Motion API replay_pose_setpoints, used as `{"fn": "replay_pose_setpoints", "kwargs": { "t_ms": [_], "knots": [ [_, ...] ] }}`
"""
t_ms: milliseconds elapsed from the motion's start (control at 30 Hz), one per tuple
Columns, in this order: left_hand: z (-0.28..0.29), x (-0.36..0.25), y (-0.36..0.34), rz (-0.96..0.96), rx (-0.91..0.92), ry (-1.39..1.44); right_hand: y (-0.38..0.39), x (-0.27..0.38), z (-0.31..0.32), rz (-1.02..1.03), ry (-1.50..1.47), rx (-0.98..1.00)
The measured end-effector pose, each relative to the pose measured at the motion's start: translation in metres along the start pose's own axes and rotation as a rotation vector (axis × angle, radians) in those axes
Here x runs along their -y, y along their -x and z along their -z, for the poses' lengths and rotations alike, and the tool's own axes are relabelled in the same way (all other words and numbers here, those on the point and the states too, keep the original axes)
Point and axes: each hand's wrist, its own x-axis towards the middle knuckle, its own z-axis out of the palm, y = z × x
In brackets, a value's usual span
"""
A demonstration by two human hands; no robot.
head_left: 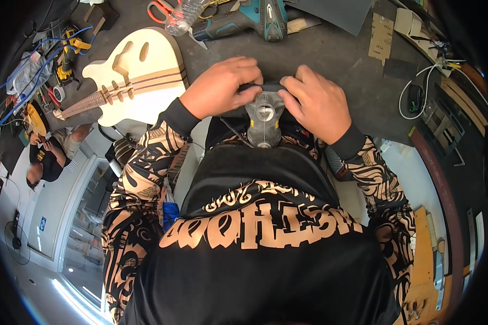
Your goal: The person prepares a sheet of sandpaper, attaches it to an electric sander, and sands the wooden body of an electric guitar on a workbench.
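My left hand (226, 85) and my right hand (321, 103) are together at the bench's near edge, fingers curled inward. Dark material shows between them, with thumbs and fingertips closed at its two sides; what exactly they grip is hard to make out. Just below and between the hands is a grey, partly see-through mask-like piece (264, 120) with a round opening and small yellow marks on its sides. Both thumbs are close to its upper edge. Left of my left hand, a pale wooden guitar body (152, 100) with dark stripes and a neck lies on the bench.
A teal power drill (268, 21), a clear plastic bottle (183, 17) and orange-handled scissors (160, 11) lie at the back. Sandpaper (381, 37) and a white cable (417, 81) are at right. Yellow tools (66, 64) crowd the left; another person (53, 157) sits beyond.
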Motion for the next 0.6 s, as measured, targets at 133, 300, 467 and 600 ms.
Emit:
{"fn": "replay_pose_setpoints", "kwargs": {
  "t_ms": [133,300,467,600],
  "knots": [
    [0.002,-0.003,-0.005,-0.025,0.004,-0.025,-0.011,-0.015,-0.008,0.097,-0.119,-0.059],
    [-0.004,-0.007,-0.001,-0.111,0.003,-0.143,-0.001,-0.024,-0.027,0.173,-0.123,0.013],
    [-0.001,-0.010,0.002,-0.191,0.029,-0.243,-0.001,-0.034,-0.027,0.267,-0.109,0.046],
    [-0.001,-0.008,0.009,-0.187,0.065,-0.206,0.005,-0.032,-0.030,0.286,-0.067,0.033]
  ]
}}
